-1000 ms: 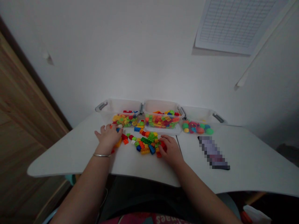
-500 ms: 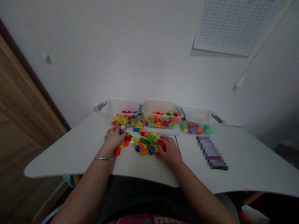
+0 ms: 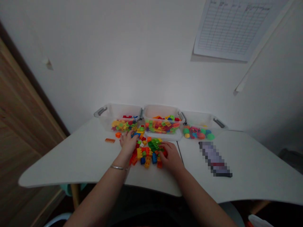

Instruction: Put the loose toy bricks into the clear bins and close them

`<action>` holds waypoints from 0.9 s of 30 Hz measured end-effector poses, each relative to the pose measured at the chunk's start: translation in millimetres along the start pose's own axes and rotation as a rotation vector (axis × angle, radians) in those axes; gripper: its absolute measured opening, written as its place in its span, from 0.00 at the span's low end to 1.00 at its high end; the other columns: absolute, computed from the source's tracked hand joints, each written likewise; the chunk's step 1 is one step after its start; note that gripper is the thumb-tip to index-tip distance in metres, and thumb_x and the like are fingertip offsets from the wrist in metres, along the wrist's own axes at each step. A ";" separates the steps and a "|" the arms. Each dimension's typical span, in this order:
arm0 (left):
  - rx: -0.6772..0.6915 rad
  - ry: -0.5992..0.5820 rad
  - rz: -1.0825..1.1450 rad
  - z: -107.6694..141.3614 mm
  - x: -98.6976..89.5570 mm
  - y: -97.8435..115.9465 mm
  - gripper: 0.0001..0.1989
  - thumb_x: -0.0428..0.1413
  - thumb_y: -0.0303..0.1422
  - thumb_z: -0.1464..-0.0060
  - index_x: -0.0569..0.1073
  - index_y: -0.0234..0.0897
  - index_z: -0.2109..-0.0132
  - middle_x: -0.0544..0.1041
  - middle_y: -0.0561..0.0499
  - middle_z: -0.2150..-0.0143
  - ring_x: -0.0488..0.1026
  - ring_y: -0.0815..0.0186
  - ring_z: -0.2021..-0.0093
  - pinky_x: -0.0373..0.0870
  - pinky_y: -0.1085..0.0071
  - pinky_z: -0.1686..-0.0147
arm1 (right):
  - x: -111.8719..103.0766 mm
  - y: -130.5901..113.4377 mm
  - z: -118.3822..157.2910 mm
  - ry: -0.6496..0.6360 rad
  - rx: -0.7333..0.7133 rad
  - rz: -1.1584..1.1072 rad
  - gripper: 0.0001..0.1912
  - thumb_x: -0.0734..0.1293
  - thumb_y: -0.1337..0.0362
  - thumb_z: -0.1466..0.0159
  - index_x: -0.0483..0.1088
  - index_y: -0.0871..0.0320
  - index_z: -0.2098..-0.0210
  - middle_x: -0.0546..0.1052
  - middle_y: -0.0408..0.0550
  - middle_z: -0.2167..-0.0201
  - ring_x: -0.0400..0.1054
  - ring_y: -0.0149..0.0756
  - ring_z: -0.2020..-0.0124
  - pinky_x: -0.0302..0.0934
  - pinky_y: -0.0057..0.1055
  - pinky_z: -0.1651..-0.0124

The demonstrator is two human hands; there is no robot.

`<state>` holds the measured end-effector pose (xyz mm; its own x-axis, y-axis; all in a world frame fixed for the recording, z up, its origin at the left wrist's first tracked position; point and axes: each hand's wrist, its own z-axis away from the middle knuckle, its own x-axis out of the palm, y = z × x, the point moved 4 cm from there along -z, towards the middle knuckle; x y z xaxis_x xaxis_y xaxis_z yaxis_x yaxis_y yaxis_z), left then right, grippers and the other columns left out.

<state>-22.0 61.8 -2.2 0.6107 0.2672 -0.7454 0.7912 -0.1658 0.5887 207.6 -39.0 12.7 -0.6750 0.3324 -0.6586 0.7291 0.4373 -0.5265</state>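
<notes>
A loose pile of colourful toy building bricks (image 3: 146,152) lies on the white table between my hands. My left hand (image 3: 128,144) is at the pile's left side, palm down, with fingers spread against the bricks. My right hand (image 3: 171,155) curves along the right side, thumb and fingers apart, a red brick (image 3: 165,152) showing between them. Neither hand is lifting a brick. An orange flat brick (image 3: 110,140) and another orange brick (image 3: 118,134) lie left of my left hand. What is under both palms is hidden.
Behind the pile stand three clear plastic boxes: left (image 3: 123,110), middle (image 3: 163,111) and right (image 3: 199,116), each holding coloured pieces. A white lid (image 3: 170,136) lies before the middle box. To the right is a blurred phone (image 3: 215,159). The table's front edge (image 3: 82,183) is near my forearms.
My left hand has moved right, pushing the left-hand bricks in against the others. Two orange bricks now show on its left. My right hand stays by the pile. The view has shifted slightly.
</notes>
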 end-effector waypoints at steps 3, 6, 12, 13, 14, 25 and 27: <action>-0.205 0.117 0.142 7.9 -8.1 7.4 0.17 0.47 0.36 0.39 0.69 0.43 0.45 0.71 0.42 0.42 0.61 0.51 0.36 0.56 0.45 0.39 | -2.2 -4.6 -0.1 -0.001 -0.022 0.007 0.12 0.65 0.66 0.39 0.73 0.56 0.56 0.75 0.53 0.52 0.67 0.46 0.48 0.62 0.47 0.41; -0.217 0.175 0.200 12.4 -20.0 18.1 0.17 0.46 0.37 0.38 0.69 0.45 0.45 0.71 0.45 0.42 0.62 0.53 0.37 0.57 0.46 0.39 | -5.3 -11.9 0.7 -0.006 -0.065 0.023 0.12 0.65 0.65 0.38 0.73 0.56 0.55 0.75 0.54 0.51 0.66 0.45 0.47 0.62 0.47 0.41; -0.308 0.269 -0.166 10.2 -63.7 14.1 0.23 0.50 0.40 0.44 0.71 0.40 0.43 0.62 0.43 0.35 0.51 0.48 0.32 0.50 0.50 0.34 | -4.7 -17.8 2.4 -0.040 -0.135 0.035 0.14 0.65 0.67 0.39 0.73 0.57 0.54 0.75 0.54 0.51 0.65 0.46 0.47 0.60 0.47 0.41; -0.332 0.256 -0.232 10.5 -69.9 10.7 0.25 0.51 0.41 0.44 0.70 0.39 0.41 0.60 0.41 0.34 0.48 0.46 0.31 0.49 0.49 0.34 | -4.2 -17.3 2.4 -0.039 -0.138 0.034 0.14 0.65 0.67 0.40 0.73 0.57 0.54 0.75 0.54 0.51 0.65 0.46 0.47 0.61 0.47 0.41; -0.360 0.234 -0.285 11.3 -75.0 6.7 0.27 0.50 0.42 0.44 0.68 0.38 0.39 0.59 0.40 0.33 0.48 0.45 0.31 0.48 0.48 0.34 | -3.6 -16.8 2.3 -0.038 -0.139 0.033 0.13 0.65 0.67 0.39 0.73 0.57 0.55 0.75 0.54 0.51 0.65 0.46 0.47 0.61 0.47 0.42; -0.356 -0.180 -0.375 24.2 -60.5 -4.2 0.32 0.45 0.47 0.42 0.62 0.33 0.35 0.68 0.34 0.38 0.60 0.43 0.35 0.55 0.42 0.40 | -2.6 -15.4 2.3 -0.047 -0.135 0.027 0.14 0.64 0.66 0.39 0.73 0.56 0.54 0.75 0.54 0.51 0.65 0.45 0.47 0.61 0.46 0.42; -0.349 -0.184 -0.321 26.0 -53.0 0.0 0.35 0.45 0.48 0.41 0.57 0.33 0.33 0.63 0.34 0.34 0.57 0.43 0.33 0.55 0.42 0.39 | -2.6 -14.6 2.3 -0.044 -0.140 0.024 0.13 0.64 0.66 0.39 0.73 0.56 0.54 0.75 0.54 0.51 0.65 0.45 0.47 0.61 0.46 0.42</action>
<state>-53.5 22.9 29.1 0.3592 0.0757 -0.9302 0.9008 0.2325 0.3667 199.0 -48.2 20.8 -0.6496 0.3085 -0.6949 0.7201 0.5428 -0.4322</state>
